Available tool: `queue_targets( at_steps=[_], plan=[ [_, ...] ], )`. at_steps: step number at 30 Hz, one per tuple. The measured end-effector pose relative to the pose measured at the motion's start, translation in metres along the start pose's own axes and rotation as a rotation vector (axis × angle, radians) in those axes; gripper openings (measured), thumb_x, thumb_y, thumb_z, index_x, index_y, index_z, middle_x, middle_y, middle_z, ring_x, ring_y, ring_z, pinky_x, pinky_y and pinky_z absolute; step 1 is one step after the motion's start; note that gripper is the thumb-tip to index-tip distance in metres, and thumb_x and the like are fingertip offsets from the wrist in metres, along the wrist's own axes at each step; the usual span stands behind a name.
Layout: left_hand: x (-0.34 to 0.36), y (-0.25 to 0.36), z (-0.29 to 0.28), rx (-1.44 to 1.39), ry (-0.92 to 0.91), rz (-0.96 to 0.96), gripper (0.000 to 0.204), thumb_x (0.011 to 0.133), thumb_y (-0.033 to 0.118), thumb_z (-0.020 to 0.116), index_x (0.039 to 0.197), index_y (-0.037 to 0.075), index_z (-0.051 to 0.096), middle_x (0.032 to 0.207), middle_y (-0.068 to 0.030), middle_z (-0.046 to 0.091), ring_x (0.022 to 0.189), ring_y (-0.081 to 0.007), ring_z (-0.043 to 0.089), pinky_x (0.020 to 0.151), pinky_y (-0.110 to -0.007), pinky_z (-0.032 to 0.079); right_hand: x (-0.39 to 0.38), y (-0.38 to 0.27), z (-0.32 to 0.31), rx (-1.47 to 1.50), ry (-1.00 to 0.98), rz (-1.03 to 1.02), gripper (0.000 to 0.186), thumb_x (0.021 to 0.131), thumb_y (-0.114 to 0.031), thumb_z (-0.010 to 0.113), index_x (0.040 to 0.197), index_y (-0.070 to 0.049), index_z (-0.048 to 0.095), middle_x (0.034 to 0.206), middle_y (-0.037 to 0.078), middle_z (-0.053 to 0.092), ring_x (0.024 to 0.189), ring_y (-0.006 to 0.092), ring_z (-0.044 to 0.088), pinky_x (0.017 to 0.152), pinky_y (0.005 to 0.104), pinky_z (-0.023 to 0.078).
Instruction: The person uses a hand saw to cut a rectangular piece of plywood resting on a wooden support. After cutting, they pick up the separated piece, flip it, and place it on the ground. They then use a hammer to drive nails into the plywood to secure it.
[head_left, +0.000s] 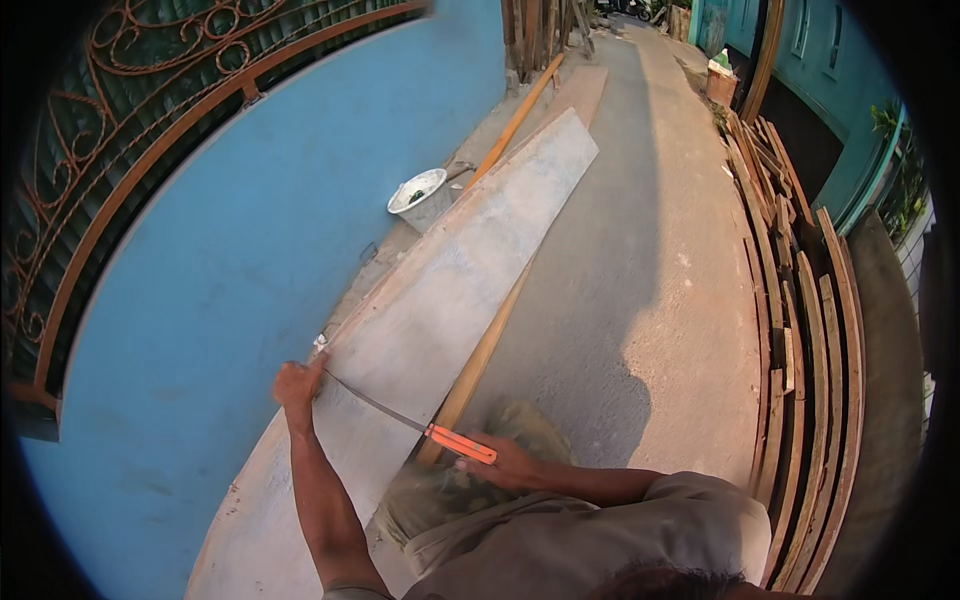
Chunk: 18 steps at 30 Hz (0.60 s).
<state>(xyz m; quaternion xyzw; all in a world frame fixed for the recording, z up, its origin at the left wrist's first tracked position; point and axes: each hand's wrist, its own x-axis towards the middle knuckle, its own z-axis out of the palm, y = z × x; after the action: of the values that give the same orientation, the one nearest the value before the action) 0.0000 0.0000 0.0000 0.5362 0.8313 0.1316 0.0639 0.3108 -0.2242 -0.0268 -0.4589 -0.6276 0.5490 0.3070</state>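
Left hand (297, 384) grips the thin metal square's (375, 403) far end on the smooth grey board (470, 260), right hand (505, 464) clasping its orange handle (461, 444).

- Your left fingers (297, 382) rest at the far edge of a long grey board (450, 290), which lies flat on the concrete lane (640, 290) and runs away ahead of you, alongside the blue wall.
- Under the board, just beside your right fingers (490, 466), a long wooden batten (478, 360) lies on the ground along the board's right edge.
- Well ahead of your left fingers, a white bucket (422, 198) stands on the ground touching the board's left edge.
- Far to the right of your right fingers, stacked wooden planks (800, 340) lie along the lane's side.
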Motion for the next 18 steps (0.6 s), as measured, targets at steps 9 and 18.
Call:
queue_targets(
  at_steps=[9, 18],
  plan=[
    [-0.014, 0.017, -0.008, -0.026, -0.130, -0.057, 0.068, 0.068, 0.061, 0.075, 0.093, -0.002, 0.073, 0.097, -0.0204, 0.072, 0.091, -0.0348, 0.070, 0.079, -0.043, 0.054, -0.026, -0.002, -0.015, 0.023, 0.018, 0.001, 0.053, 0.094, -0.037, 0.061, 0.134, -0.004, 0.050, 0.111, 0.017, 0.063, 0.103, 0.0284, 0.061, 0.089, 0.0394, 0.047],
    [-0.011, 0.013, 0.018, 0.000, -0.075, -0.166, 0.070, 0.065, 0.069, 0.073, 0.091, 0.005, 0.075, 0.099, -0.0162, 0.072, 0.097, -0.0320, 0.069, 0.083, -0.040, 0.052, 0.084, 0.014, 0.024, 0.023, 0.232, -0.154, 0.038, 0.092, -0.029, 0.067, 0.118, -0.002, 0.061, 0.082, 0.013, 0.068, 0.074, 0.0234, 0.065, 0.072, 0.0359, 0.051]
  ],
)
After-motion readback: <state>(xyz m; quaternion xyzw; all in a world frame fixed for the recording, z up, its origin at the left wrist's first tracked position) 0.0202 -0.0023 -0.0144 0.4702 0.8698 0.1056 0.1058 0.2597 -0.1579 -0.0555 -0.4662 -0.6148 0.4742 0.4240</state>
